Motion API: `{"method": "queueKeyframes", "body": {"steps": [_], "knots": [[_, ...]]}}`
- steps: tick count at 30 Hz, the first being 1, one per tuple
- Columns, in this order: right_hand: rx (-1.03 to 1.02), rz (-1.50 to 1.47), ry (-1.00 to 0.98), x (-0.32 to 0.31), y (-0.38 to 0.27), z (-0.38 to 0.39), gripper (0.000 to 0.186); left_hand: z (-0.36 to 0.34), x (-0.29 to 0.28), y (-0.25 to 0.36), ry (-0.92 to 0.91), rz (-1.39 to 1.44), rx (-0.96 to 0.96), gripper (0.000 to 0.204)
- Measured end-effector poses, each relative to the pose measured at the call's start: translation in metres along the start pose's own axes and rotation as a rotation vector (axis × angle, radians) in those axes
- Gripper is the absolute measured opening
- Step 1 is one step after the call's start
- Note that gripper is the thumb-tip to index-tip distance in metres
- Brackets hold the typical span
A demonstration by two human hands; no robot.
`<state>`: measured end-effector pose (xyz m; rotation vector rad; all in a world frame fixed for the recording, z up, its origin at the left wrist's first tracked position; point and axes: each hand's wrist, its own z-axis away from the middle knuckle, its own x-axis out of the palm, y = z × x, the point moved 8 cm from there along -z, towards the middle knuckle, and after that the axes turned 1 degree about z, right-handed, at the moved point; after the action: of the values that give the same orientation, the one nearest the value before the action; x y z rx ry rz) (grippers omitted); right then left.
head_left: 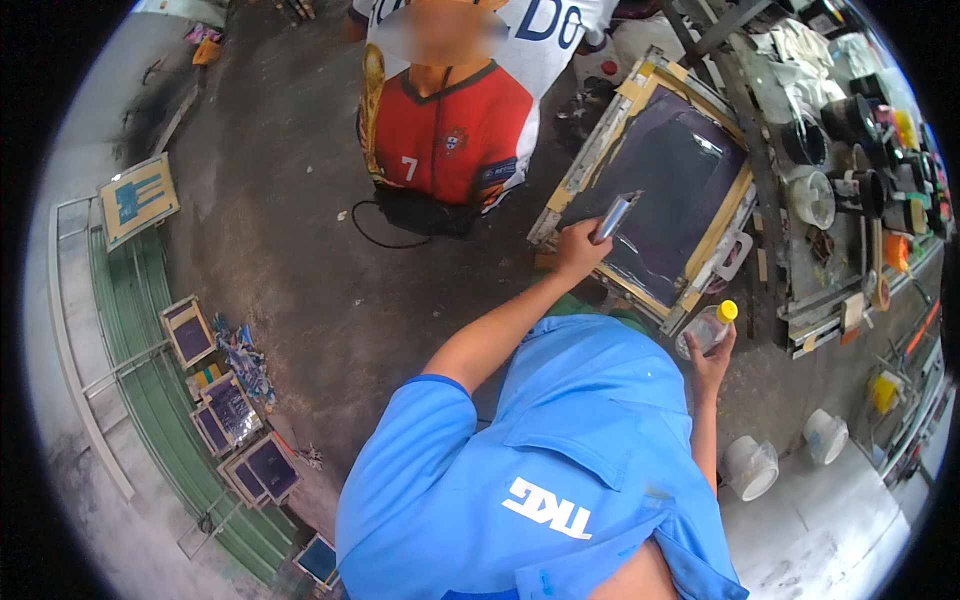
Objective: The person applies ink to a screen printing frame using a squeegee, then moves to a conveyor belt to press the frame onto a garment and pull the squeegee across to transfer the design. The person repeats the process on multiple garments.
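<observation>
Left hand (578, 250): fingers closed around a metal scoop (614, 216) — a long silvery trough whose far end rests over the lower left part of the screen.
Right hand (712, 358): fingers wrapped about a clear bottle (708, 328) with a yellow cap, held tilted just off the frame's lower corner, apart from the mesh.
Screen (672, 185): a large printing frame with a yellowish taped wooden border and dark, glossy mesh; it leans at an angle against the cluttered worktop (800, 270).
Worktop: dark tubs, a white pot, an orange item and strips of wood crowd it to the right of the frame.
Floor (290, 250): rough grey concrete — two white buckets (750, 466) stand at lower right, near the right forearm.
Small frames (232, 415): several purple-meshed frames lie in a row at left beside a green rack (140, 360); one blue and tan frame (138, 198) sits apart above them.
Other person (455, 120): seated beyond the frame's left edge, in a red shirt, with a black cable curling on the floor beside them.
Wearer: blue shirt fills the lower middle of the view.
</observation>
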<state>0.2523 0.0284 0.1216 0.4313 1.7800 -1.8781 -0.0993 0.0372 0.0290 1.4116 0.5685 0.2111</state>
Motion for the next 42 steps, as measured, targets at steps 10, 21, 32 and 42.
{"method": "queueKeyframes", "body": {"steps": [10,21,32,42], "knots": [[0.044,-0.037,0.162,-0.043,0.007,0.027,0.079,-0.008,-0.006,-0.010,-0.047,-0.199,-0.040,0.027],[0.038,0.041,0.057,-0.071,-0.017,0.030,0.078,0.049,0.155,0.036,-0.377,0.066,-0.031,0.025],[-0.118,0.344,-0.281,-0.039,-0.009,-0.012,0.079,-0.007,-0.025,-0.009,-0.012,-0.272,0.003,0.024],[-0.311,1.192,-0.704,0.035,0.020,-0.070,0.074,-0.001,-0.029,0.003,0.027,-0.094,-0.070,0.028]]}}
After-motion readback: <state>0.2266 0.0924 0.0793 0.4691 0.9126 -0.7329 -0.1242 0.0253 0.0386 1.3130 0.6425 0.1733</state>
